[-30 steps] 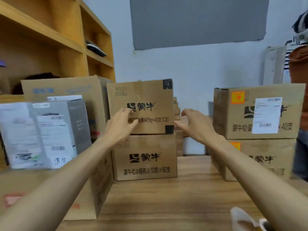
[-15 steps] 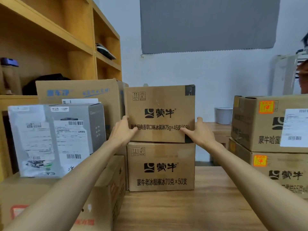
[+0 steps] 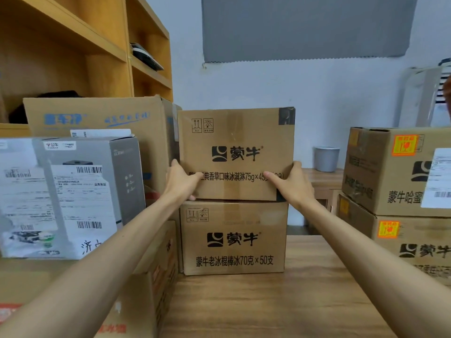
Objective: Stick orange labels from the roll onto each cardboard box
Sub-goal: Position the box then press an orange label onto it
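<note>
step: looks like fetching the next unlabelled one, the top box (image 3: 236,152) at centre frame, sat on the lower box (image 3: 234,240), no orange showing on either front
left hand (image 3: 181,181): gripping the top box at its lower left corner, thumb across the front, fingers wrapped round the side
right hand (image 3: 291,184): same deal at the lower right corner, thumb flat on the print, fingers curled round the edge
next move: probably lifting or sliding it down onto the bare table (image 3: 280,308) at bottom centre; needs an even squeeze from both sides, then one hand freed for sticking
label roll: nowhere in view, so to be found first
already done: right stack (image 3: 373,174) at the right edge, upper orange sticker (image 3: 404,145) and lower orange sticker (image 3: 388,229), one per box
in the way: big carton (image 3: 97,115) tight against the top box's left side, grey printed box (image 3: 73,196) in front of it, so not much room for the left fingers
background: grey cup (image 3: 326,158) mid-right, wooden shelf (image 3: 73,32) upper left
</note>
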